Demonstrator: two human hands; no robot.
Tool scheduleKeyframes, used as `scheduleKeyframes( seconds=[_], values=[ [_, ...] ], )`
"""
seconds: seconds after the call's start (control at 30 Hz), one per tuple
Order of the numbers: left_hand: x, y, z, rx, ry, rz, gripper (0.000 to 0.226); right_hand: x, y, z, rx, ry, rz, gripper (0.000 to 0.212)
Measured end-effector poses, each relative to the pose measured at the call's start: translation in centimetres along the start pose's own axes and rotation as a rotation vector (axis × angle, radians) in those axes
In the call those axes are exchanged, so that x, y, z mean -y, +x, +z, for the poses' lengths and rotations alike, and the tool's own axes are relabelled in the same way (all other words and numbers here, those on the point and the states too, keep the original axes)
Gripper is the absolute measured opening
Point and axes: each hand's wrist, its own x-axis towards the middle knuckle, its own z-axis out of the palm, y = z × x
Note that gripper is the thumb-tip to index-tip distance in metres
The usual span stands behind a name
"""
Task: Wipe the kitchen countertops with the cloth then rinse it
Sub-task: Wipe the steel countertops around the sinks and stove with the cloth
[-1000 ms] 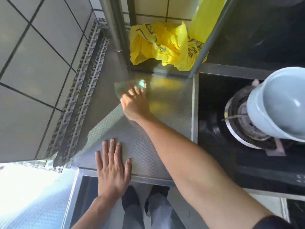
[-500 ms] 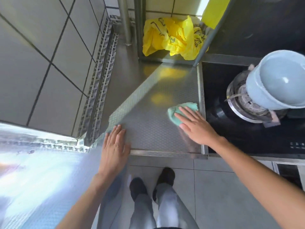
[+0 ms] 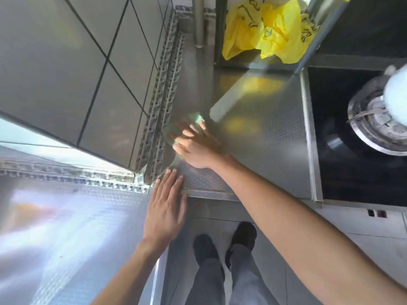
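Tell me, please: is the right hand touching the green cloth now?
Touching. The head view shows the right hand laid flat on the green cloth, fingers spread over it, pressing it to the steel countertop.

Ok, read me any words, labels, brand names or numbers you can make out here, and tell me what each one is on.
Nothing can be read.
Yellow plastic bag: black printing on it, crumpled and cut by folds, too distorted to read.
Stove top: no markings legible in the head view.
Cloth under the right hand, countertop and wall tiles: no text on them.
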Motion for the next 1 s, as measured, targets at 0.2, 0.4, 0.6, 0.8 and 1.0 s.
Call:
scheduleKeyframes(
  seconds=[0.2,0.4,0.6,0.8,1.0],
  values=[
    [-0.3,-0.1,-0.7,-0.021,-0.079,-0.001,0.045,-0.3,-13.2,2.8,0.026,-0.045,-0.071,0.051],
    [-0.6,0.2,-1.4,0.034,-0.061,-0.022,0.044,-9.0,-22.7,0.5,0.066,-0.061,0.168,0.053],
    [-1.5,4.3,-1.5,0.053,-0.085,-0.04,0.038,-17.0,-19.2,-2.8,0.024,-0.004,0.436,0.058],
    [-2.9,10.9,0.3,0.087,-0.049,-0.117,0.05,-20.4,-11.2,-5.2,-0.064,0.075,0.615,0.054],
    [-4.0,12.3,2.3,0.104,0.109,-0.209,0.066,-22.4,-4.8,-7.2,-0.093,0.023,0.575,0.055]
  ],
)
